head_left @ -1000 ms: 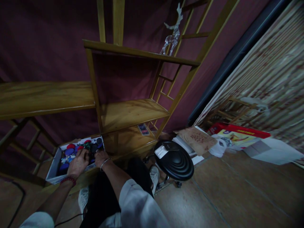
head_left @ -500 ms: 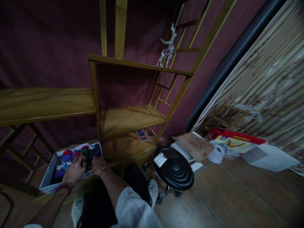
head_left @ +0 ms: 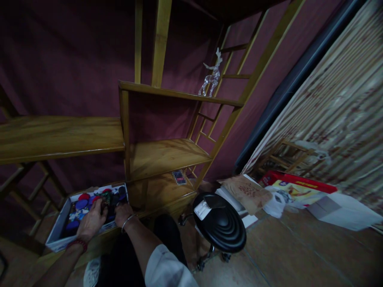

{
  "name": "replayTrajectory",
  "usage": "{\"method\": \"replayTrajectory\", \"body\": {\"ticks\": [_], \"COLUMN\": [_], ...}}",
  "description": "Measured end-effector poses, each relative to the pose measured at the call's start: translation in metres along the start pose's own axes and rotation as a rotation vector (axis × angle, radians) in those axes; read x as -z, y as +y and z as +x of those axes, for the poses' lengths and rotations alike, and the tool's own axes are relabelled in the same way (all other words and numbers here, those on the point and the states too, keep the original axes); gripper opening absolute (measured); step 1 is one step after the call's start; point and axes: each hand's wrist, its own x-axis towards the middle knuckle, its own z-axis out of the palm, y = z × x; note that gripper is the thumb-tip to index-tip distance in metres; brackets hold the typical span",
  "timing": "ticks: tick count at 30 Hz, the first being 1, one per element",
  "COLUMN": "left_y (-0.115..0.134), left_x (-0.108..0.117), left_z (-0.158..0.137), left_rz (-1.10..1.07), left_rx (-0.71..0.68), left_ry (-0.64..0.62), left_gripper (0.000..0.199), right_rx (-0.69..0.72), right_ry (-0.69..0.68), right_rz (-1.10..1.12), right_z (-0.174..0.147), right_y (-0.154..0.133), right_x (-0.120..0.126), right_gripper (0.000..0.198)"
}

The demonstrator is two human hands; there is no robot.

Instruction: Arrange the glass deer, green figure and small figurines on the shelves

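Note:
A white open box (head_left: pixel 55 234) on the low wooden ledge at the lower left holds several small round things in red, blue and black. My left hand (head_left: pixel 92 220), with a dark red bead bracelet at the wrist, reaches over the front wall into it. Its fingers curl down among the contents beside a dark green piece (head_left: pixel 106 195); what they grip is too dark to name. Close by on the right, my right hand (head_left: pixel 122 214), wearing a silver bangle, is closed at the box's front right corner. Its fingertips are hidden, and I cannot make out what they hold.
Wooden shelves (head_left: pixel 167 153) rise in front, with a clear deer figurine (head_left: pixel 212 77) on an upper board. To the right stands a black wheeled stool (head_left: pixel 226 229) with a white item on top. Cardboard (head_left: pixel 243 189), a plastic bag (head_left: pixel 273 203) and a red box (head_left: pixel 311 181) lie beyond it.
My view has tilted up slightly, so the shelves and stool sit lower in the picture. Both hands stay at the box, with only slight finger movement.

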Motion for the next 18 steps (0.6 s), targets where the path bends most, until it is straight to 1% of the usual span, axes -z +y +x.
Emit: {"method": "replayTrajectory", "body": {"ticks": [3,4,9,11,15,18], "left_y": [-0.004,-0.005,-0.009,-0.011,-0.011,-0.006], "left_x": [-0.003,-0.004,-0.009,-0.009,0.000,0.008], "left_z": [0.000,0.000,0.002,0.003,0.003,0.002], "left_rz": [-0.005,-0.004,-0.065,-0.095,-0.188,-0.229], "left_rx": [0.038,0.048,0.079,0.104,0.084,0.070], "left_ry": [0.049,0.048,-0.107,-0.122,-0.047,0.043], "left_gripper": [0.042,0.042,0.040,0.040,0.036,0.036], "right_rx": [-0.019,-0.019,0.005,-0.004,-0.026,-0.070], "right_ry": [-0.004,0.002,0.045,0.045,0.079,0.125], "right_rz": [-0.006,-0.004,0.027,0.051,0.180,0.305], "right_z": [0.000,-0.001,0.000,0.003,0.008,0.009], "right_y": [-0.001,-0.001,0.001,0.004,0.011,0.012], "right_x": [0.001,0.001,-0.001,-0.003,-0.009,-0.011], "right_gripper": [0.029,0.029,0.031,0.032,0.031,0.030]}}
